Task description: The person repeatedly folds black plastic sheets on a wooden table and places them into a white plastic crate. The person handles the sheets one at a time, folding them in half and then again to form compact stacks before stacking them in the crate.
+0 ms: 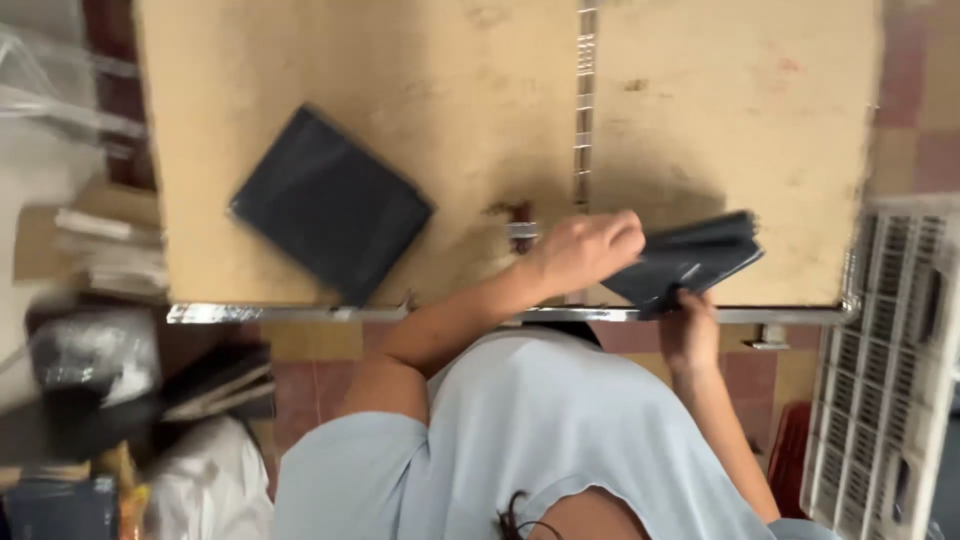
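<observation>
Pale blue cloth (540,440) of our shirt fills the foreground. Beyond it, our left hand (585,250) presses closed on a folded dark bag (690,262) at the table's (700,100) near edge; our right hand (690,330) pinches it from below. Overhanging, it could slip off — a second dark bag (330,205) lies well apart. Motion blur hides the fingers, and the white crate (890,370) is cut off.

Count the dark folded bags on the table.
2. One flat dark bag lies alone on the table; the other bag, maybe a stack, sits at its near edge, gripped by left hand and right hand.
</observation>
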